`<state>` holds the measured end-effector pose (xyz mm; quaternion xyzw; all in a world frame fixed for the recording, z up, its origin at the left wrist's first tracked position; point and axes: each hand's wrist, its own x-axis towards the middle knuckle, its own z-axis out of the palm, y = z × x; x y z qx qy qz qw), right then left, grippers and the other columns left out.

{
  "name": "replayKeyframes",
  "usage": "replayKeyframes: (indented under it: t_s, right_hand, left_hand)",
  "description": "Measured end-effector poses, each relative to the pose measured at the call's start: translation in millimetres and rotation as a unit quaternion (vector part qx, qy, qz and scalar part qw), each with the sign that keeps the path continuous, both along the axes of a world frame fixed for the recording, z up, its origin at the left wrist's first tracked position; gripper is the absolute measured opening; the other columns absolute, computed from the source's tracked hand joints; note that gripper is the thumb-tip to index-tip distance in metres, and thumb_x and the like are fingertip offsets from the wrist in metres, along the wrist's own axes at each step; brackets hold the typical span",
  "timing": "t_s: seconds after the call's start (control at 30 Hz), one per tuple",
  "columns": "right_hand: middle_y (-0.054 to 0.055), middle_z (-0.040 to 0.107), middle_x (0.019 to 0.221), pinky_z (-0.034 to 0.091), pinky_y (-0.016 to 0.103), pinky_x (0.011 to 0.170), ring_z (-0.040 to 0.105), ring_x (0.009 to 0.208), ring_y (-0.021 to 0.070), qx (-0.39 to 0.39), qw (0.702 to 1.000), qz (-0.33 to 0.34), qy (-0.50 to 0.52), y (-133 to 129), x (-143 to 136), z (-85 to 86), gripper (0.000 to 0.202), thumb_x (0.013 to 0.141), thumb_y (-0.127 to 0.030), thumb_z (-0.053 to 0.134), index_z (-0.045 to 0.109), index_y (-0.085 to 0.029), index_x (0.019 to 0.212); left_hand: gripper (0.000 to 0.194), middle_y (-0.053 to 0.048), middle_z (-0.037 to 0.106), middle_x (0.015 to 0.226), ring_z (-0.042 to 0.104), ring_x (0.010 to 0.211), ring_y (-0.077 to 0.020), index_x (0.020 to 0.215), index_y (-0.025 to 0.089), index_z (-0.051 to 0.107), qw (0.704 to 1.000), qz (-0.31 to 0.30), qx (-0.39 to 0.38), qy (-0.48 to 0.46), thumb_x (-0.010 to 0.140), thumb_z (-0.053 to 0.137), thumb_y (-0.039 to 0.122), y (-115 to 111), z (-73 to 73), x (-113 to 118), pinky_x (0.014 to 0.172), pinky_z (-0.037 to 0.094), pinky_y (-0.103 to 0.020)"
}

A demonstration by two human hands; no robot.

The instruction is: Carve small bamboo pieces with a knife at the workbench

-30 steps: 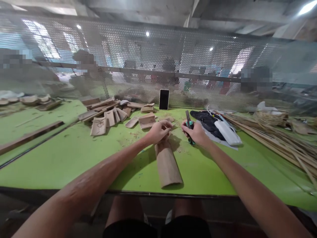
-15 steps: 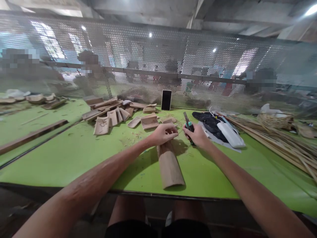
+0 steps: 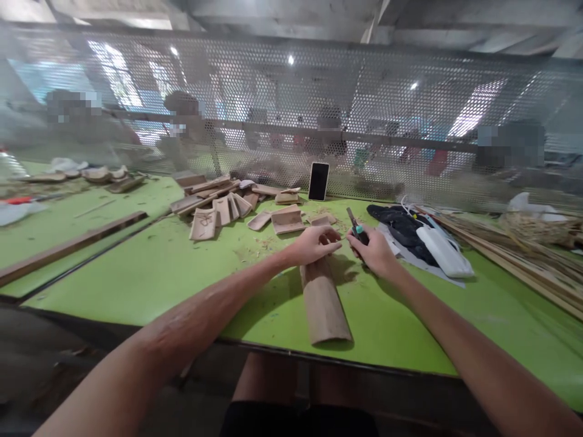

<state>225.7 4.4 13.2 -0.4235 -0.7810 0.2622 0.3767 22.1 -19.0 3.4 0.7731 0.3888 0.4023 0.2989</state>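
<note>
My right hand (image 3: pixel 376 250) is wrapped round a knife (image 3: pixel 356 229) with a black and teal handle, its short blade pointing up and away. Close to its left, my left hand (image 3: pixel 316 244) has its thumb and fingers drawn together. A thin pale strip (image 3: pixel 345 239) shows faintly between the two hands, at the left fingertips; its ends are hard to make out. Below my left hand a curved piece of bamboo (image 3: pixel 325 306) lies lengthwise on the green table (image 3: pixel 182 285), rounded side up. Its far end is hidden by that hand.
Cut bamboo pieces (image 3: pixel 221 209) lie heaped at the back left. A phone (image 3: pixel 319 181) leans on the perforated screen (image 3: pixel 273 91). Right of my hands are a black glove (image 3: pixel 401 227), a white power strip (image 3: pixel 446 252) and long thin strips (image 3: pixel 510 255). People are blurred beyond the screen.
The whole view has shifted, so the table and things on it appear further right. Both hands keep nearly the same pose, and the knife stays in my right hand.
</note>
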Motion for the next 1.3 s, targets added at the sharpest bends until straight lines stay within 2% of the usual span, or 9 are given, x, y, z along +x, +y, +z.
replayKeyframes:
  t_s: [0.1,0.2,0.33,0.63,0.87,1.3]
  right_hand:
    - [-0.002,0.055,0.056,0.040,0.028,0.050,0.050,0.048,0.0142,-0.012,1.000,0.008,0.007,-1,0,0.3,0.022,0.086,-0.044,0.058,0.056,-0.022,0.087]
    - [-0.002,0.055,0.057,0.039,0.028,0.050,0.049,0.049,0.0144,-0.015,1.000,0.018,0.000,-4,-1,1.6,0.024,0.086,-0.046,0.059,0.057,-0.022,0.086]
    - [-0.001,0.056,0.060,0.039,0.030,0.053,0.048,0.054,0.0155,0.002,0.999,0.026,-0.032,-5,-2,1.0,0.025,0.086,-0.047,0.061,0.057,-0.023,0.082]
    - [0.000,0.051,0.063,0.036,0.031,0.058,0.047,0.060,0.0172,0.027,0.998,0.024,-0.055,1,0,-4.7,0.025,0.086,-0.044,0.058,0.052,-0.023,0.076]
    - [0.001,0.055,0.067,0.037,0.031,0.061,0.049,0.065,0.0188,0.061,0.996,0.015,-0.061,-1,-3,-7.3,0.024,0.086,-0.043,0.058,0.053,-0.022,0.076]
    - [0.002,0.056,0.068,0.036,0.031,0.059,0.050,0.065,0.0193,0.087,0.994,0.000,-0.063,3,-4,-17.3,0.019,0.086,-0.039,0.055,0.053,-0.022,0.076]
  left_hand:
    - [0.015,-0.005,0.071,0.072,0.062,0.062,-0.0129,0.087,0.012,0.069,0.999,0.036,0.010,0.024,0.087,0.065,0.026,1,-0.6,1,0.059,0.047,-0.023]
    - [0.015,-0.003,0.067,0.063,0.059,0.056,-0.0115,0.082,0.012,0.068,0.999,0.038,0.001,-0.002,0.088,0.063,0.025,1,-0.2,0,0.056,0.045,-0.022]
    - [0.017,-0.003,0.068,0.065,0.060,0.057,-0.0113,0.084,0.013,0.068,0.999,0.026,-0.005,-0.036,0.090,0.062,0.027,0,0.3,-1,0.057,0.046,-0.022]
    - [0.018,-0.005,0.070,0.073,0.058,0.064,-0.0129,0.083,0.012,0.070,0.994,0.057,0.080,0.053,0.089,0.060,0.026,-3,2.0,3,0.059,0.042,-0.023]
    - [0.010,-0.005,0.071,0.076,0.059,0.065,-0.0130,0.084,0.012,0.070,0.991,0.071,0.087,0.072,0.082,0.060,0.012,1,-2.5,3,0.062,0.044,-0.023]
    - [0.007,-0.003,0.070,0.076,0.059,0.067,-0.0127,0.081,0.013,0.070,0.987,0.089,0.104,0.080,0.081,0.063,0.011,1,-5.1,6,0.063,0.043,-0.022]
